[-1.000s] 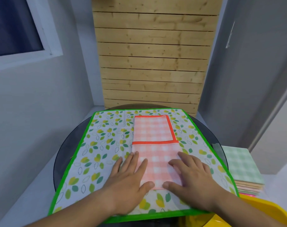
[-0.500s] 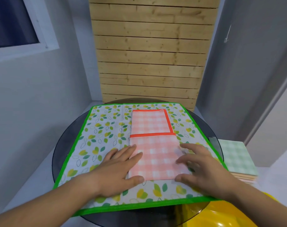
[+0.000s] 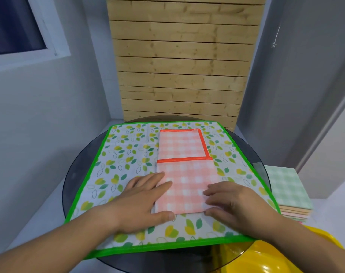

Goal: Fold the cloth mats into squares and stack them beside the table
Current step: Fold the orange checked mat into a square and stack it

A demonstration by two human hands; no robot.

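A pink checked cloth mat (image 3: pixel 184 174) with orange trim lies folded into a long strip on a larger leaf-print mat (image 3: pixel 126 160) with a green border, spread over the round dark glass table (image 3: pixel 73 174). My left hand (image 3: pixel 142 200) lies flat on the strip's near left edge, fingers straight, thumb along the near edge. My right hand (image 3: pixel 234 203) covers the near right corner, with bent fingertips on the cloth and the thumb at the near edge. A stack of folded mats (image 3: pixel 286 188), green checked on top, sits to the right of the table.
A yellow plastic object (image 3: pixel 266 257) shows under the table's near right rim. A wooden slat panel (image 3: pixel 179 66) stands behind the table. Grey walls close in on both sides, with a window (image 3: pixel 16 26) at the upper left.
Both hands have slid apart from the strip's middle to its left and right near edges. The view has shifted slightly.
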